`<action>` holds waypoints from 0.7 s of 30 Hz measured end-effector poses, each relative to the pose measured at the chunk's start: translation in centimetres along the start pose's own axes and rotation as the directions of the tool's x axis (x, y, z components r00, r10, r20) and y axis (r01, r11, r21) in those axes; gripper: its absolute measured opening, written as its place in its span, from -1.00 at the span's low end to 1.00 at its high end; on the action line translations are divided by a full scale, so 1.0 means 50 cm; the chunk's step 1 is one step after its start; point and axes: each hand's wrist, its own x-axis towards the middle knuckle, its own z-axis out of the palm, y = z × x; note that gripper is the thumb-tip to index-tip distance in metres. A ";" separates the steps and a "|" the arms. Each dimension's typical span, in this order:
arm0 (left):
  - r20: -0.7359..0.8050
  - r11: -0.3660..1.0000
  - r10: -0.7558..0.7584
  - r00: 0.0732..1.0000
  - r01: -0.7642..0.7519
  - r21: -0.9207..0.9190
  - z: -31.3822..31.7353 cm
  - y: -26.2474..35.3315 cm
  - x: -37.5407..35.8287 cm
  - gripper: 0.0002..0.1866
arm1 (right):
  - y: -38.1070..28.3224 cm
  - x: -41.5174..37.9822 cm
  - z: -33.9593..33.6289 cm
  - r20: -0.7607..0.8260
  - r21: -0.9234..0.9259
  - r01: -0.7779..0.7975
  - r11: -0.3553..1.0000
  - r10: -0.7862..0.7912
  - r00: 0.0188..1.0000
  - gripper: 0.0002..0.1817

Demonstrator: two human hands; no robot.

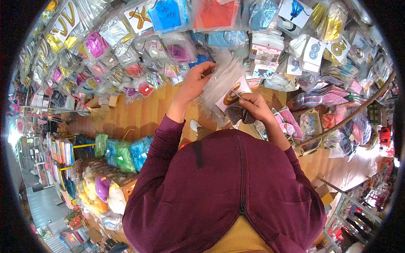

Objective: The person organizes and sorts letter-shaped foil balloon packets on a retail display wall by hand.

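Observation:
A thick bunch of clear plastic packets (219, 80) hangs in front of my chest. My left hand (196, 82) is curled at the bunch's upper left edge, fingers against the plastic. On the right side, my right hand (256, 106) pinches a thin rod at the front packet, which shows a white card with a brown-gold figure (231, 98). Below that card, a dark grey cloth-like piece (239, 114) lies against my right fingers. What the rod is fixed to is hidden.
Rows of hanging packets, including a blue one (169, 14) and a red one (215, 14), fill the display ahead. A curved brown pole (350, 118) crosses at right. Bagged goods (122, 154) stand at left above the wooden floor (139, 114).

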 end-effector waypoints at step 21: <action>-0.123 0.972 -0.098 0.988 0.122 0.201 -0.002 0.001 0.001 -0.70 | 0.012 0.013 0.012 -0.025 -0.311 0.081 0.947 -0.093 0.995 -0.74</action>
